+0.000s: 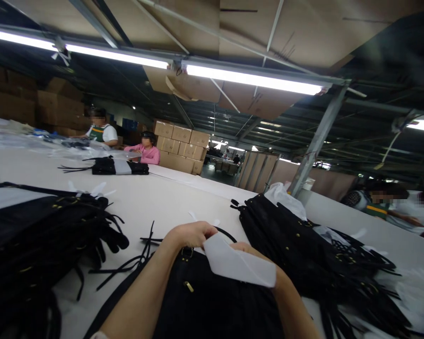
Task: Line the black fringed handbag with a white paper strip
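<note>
My left hand is closed in a pinch on the upper corner of a folded white sheet, just above the gold ring of a black bag lying in front of me. My right hand lies mostly under the white sheet and holds it from below; its fingers are largely hidden. The bag's black straps trail off to the left on the white table.
A heap of black bags lies at the left and another pile with white wrapping at the right. More bags sit further back. Other people sit at the table's far side and right. Cardboard boxes are stacked behind.
</note>
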